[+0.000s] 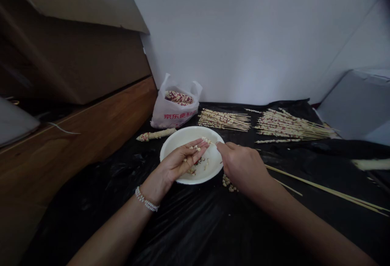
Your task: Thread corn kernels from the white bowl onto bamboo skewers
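Over the white bowl (166, 144), my left hand (183, 160) is cupped palm up with several loose corn kernels (196, 148) on it. My right hand (239, 162) is closed on a thin skewer. A few pale kernels are threaded on the skewer's tip (207, 140), which lies against my left fingertips. Inside the bowl, kernels and dark red bits (199, 162) are scattered. More loose kernels (229, 184) lie on the black plastic sheet (183, 221), partly hidden under my right hand. A mostly stripped corn cob (156, 134) rests left of the bowl.
Behind the bowl stands a white plastic bag (173, 113) holding speckled corn cobs (179, 97). Bundles of threaded kernel skewers (224, 119) and more skewers (283, 124) lie to the right. Bare sticks (317, 184) stretch rightward. A cardboard box (100, 58) is at left, a white wall behind.
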{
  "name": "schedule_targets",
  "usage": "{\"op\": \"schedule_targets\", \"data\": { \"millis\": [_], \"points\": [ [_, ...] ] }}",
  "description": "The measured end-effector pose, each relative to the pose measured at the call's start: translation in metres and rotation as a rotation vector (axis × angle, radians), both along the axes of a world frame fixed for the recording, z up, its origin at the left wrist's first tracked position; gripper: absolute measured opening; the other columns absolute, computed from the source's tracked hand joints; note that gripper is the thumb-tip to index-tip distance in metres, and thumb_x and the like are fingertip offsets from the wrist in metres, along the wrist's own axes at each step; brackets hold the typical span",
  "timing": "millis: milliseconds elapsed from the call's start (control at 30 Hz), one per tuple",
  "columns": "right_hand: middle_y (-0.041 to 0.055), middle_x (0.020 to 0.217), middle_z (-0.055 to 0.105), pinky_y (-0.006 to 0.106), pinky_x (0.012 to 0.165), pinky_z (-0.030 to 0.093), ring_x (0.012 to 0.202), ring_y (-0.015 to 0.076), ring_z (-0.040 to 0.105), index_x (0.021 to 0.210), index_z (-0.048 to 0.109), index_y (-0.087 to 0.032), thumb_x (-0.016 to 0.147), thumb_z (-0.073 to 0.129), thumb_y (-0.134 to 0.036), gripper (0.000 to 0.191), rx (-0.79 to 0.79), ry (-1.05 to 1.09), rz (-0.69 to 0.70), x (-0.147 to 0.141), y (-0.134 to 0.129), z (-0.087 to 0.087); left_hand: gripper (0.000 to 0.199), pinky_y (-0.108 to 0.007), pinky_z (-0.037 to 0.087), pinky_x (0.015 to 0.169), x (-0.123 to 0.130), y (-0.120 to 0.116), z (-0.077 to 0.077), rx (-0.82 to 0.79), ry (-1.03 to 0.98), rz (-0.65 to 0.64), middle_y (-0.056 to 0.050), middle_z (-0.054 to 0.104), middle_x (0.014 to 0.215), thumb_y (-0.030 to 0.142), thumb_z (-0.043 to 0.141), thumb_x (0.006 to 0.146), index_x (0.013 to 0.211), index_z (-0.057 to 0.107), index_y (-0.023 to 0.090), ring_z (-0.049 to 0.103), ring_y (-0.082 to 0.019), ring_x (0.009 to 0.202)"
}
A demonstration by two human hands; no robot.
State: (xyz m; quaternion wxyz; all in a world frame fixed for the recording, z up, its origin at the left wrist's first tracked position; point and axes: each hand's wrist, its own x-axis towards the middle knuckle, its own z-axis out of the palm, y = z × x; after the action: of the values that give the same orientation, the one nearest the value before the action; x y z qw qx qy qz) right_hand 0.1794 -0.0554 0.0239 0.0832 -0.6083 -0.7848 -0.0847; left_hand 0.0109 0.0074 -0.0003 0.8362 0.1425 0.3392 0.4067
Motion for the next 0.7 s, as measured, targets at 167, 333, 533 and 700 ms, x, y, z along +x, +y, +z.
{"op": "schedule_targets", "data": {
  "millis": [167,333,533,700],
  "points": [
    [0.0041,0.082,0.064,0.025,0.049,0.024,0.063,0.0128,0.059,0.097,0.059,-0.018,0.087,0.039,-0.016,0.022,0.001,0.013,-0.01,0.001,0.0,0.0,0.035,-0.028,0.054,0.085,-0.003,0.009,-0.012,0.007,-0.024,-0.03,-0.017,0.068,0.106,0.001,0.048,0.084,0.117,0.057,0.006,0.066,-0.022,0.1],
    [0.0035,0.082,0.064,0.026,0.049,0.022,0.062,0.012,0.058,0.096,0.058,-0.019,0.088,0.04,-0.017,0.02,0.012,0.023,0.005,0.001,0.0,0.0,0.035,-0.035,0.056,0.082,-0.004,0.012,-0.011,-0.009,-0.093,-0.033,-0.022,0.067,0.107,0.018,0.045,0.09,0.119,0.053,0.001,0.064,-0.027,0.104],
    [0.0033,0.081,0.065,0.026,0.049,0.021,0.06,0.0117,0.057,0.093,0.057,-0.019,0.088,0.04,-0.016,0.018,0.02,0.012,0.008,0.002,-0.001,0.0,0.033,-0.028,0.055,0.084,-0.002,0.011,-0.011,0.001,-0.032,0.005,-0.015,0.07,0.103,0.004,0.048,0.086,0.117,0.056,0.007,0.066,-0.021,0.1],
    [0.0023,0.081,0.064,0.027,0.047,0.02,0.06,0.0137,0.059,0.094,0.057,-0.02,0.087,0.041,-0.015,0.018,-0.005,-0.025,-0.004,0.001,-0.002,0.005,0.029,-0.026,0.053,0.086,-0.005,0.013,-0.019,0.024,-0.057,0.03,-0.014,0.07,0.099,-0.003,0.054,0.08,0.108,0.059,0.004,0.068,-0.018,0.093]
  ]
}}
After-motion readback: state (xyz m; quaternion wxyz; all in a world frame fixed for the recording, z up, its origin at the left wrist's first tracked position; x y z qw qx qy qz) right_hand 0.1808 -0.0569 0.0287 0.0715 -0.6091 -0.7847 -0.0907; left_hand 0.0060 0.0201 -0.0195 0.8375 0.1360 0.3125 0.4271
